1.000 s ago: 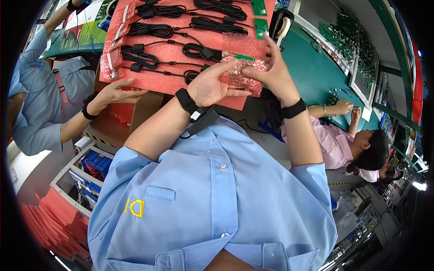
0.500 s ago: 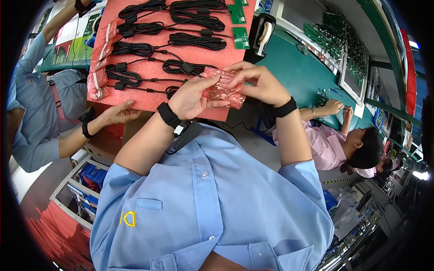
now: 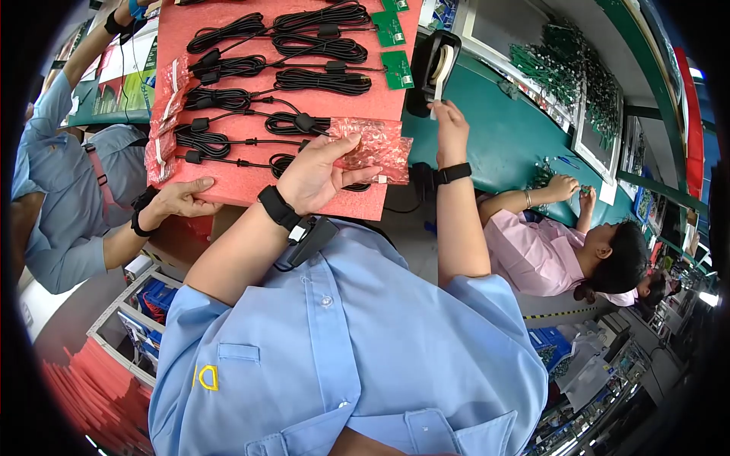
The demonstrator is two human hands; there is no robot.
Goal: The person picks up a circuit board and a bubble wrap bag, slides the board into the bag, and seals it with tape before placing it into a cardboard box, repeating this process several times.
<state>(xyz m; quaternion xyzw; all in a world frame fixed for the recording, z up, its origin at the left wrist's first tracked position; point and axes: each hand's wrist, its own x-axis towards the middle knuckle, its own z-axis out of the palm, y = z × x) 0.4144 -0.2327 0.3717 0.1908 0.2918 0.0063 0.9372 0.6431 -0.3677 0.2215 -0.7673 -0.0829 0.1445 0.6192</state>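
A: Left hand [image 3: 313,176], item one: closed around a pink bubble-wrap pouch [image 3: 372,144], thumb over its near edge, fingers beneath. Wrist carried a black strap.

B: And the pouch's location?

A: Held just above the near edge of the red foam sheet [image 3: 228,186], over the lowest coiled black cable [image 3: 293,163].

B: Right hand [image 3: 450,125]?

A: Item two: raised to the black tape dispenser [image 3: 430,64] on the green desk [image 3: 509,144], fingertips pinched at the strip of tape hanging from the roll. Black strap on that wrist too.

B: Sheet contents?

A: Rows of coiled black cables [image 3: 312,45], each with an inline block; two green circuit boards [image 3: 399,70] at the far right corner; further pink pouches [image 3: 169,99] stacked along the left edge.

B: Others present?

A: One person in blue at left, a hand [image 3: 182,199] resting on the sheet's near left corner. One person in pink [image 3: 547,254] at right, both hands on the desk.
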